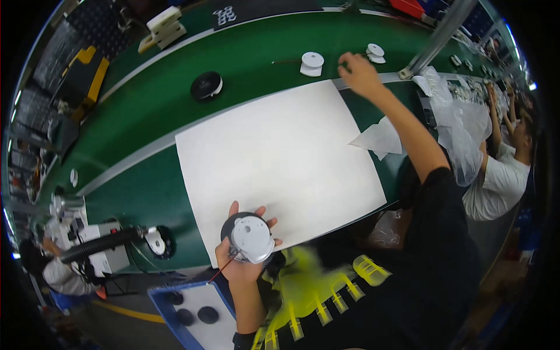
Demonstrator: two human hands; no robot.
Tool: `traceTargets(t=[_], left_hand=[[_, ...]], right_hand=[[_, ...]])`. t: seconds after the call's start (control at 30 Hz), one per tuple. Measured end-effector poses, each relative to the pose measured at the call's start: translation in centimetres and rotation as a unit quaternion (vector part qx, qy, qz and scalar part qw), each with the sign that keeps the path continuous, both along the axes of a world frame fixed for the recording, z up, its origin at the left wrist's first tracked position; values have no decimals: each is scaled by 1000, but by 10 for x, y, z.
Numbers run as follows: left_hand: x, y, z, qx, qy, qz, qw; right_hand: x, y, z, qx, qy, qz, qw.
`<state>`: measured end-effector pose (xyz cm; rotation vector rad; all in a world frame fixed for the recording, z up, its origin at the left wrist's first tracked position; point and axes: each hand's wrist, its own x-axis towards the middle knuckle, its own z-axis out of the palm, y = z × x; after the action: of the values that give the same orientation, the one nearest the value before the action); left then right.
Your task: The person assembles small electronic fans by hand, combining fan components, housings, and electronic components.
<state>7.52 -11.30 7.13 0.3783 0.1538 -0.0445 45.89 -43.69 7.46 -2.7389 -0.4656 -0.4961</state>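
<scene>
Over the near edge of a white sheet, my left hand holds a round white device with a black base. Its fingers wrap round the base from below, and a thin red wire hangs from the device. My right hand reaches across the green belt at the far right, fingers bent and drawn together. Just beyond it to the right stands a white spool-shaped part, whose thin wire runs toward my fingers. Whatever is between those fingertips is too small to make out.
Another white part and a black round unit lie on the green belt. A blue tray with black discs sits at lower left. Clear plastic bags and a metal post are at right. Other people work at both sides.
</scene>
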Motion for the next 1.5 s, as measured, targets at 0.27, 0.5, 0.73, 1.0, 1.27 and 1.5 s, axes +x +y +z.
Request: traceTargets(t=[0.27, 0.5, 0.73, 1.0, 1.27, 1.5], left_hand=[[-3, 50, -17, -97, 44, 59, 992], [8, 30, 2, 284, 81, 81, 952], [75, -54, 29, 812, -127, -68, 565], [125, -102, -2, 822, -254, -29, 508], [128, -103, -14, 807, -249, 15, 535], [124, -100, 19, 746, -196, 47, 635]], right_hand=[[157, -119, -27, -17, 91, -274, 957], [146, -127, -21, -67, 123, -236, 962], [3, -58, 46, -217, 257, -22, 941], [62, 11, 11, -68, 143, -42, 986], [85, 46, 4, -191, 96, -41, 976], [106, 17, -13, -187, 119, -45, 974]])
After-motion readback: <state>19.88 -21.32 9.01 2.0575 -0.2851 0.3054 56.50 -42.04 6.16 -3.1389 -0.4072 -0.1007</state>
